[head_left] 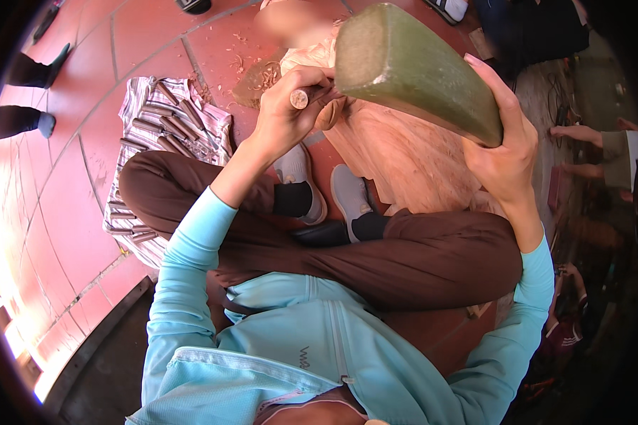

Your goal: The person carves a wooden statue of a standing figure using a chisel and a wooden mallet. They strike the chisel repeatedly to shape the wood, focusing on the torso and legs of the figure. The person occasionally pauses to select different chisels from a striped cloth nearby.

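My left hand (283, 106) is closed around the brown wooden handle of a chisel (300, 98), whose round, worn butt end faces up; its blade is hidden. On the right, my right hand (507, 138) grips a big green block-shaped mallet (432, 71) with a scuffed, pale end face. That end hangs close to the left hand, partly over its fingertips. Beneath both lies a large pale reddish wood carving (397, 156), its surface rippled with tool marks. The mallet covers part of the carving.
A striped cloth (223, 127) to the left bears several wooden-handled carving tools (177, 127). Wood shavings (262, 74) litter the red tiled floor (85, 177) beyond. Another person's feet (46, 126) show at far left; more people's limbs (581, 134) appear at right.
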Demonstrator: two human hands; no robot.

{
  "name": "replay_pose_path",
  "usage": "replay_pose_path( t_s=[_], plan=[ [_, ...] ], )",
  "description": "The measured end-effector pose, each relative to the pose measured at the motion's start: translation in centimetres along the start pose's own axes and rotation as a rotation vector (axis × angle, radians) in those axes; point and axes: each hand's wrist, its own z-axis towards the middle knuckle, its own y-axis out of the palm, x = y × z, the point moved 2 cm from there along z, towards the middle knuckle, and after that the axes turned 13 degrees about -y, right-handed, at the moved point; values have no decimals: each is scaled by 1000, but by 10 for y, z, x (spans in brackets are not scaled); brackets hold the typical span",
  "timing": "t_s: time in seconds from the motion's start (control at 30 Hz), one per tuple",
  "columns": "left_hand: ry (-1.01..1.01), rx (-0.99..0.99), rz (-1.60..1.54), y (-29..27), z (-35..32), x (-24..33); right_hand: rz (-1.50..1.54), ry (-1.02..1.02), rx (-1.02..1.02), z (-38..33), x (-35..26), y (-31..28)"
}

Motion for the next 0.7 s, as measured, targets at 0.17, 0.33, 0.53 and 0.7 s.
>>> replay_pose_path(
  t_s=[0.17,0.33,0.53,0.7],
  plan=[
    [41,-4,154,-4,0,6,-13,-55,-10,4,-1,3],
    [66,80,199,-3,-8,-2,-2,-92,-30,6,-1,8],
    [15,66,261,2,-8,-10,-471,-254,-189,12,1,23],
    [-59,108,116,4,0,-12,-509,-232,-284,20,0,20]
  ],
)
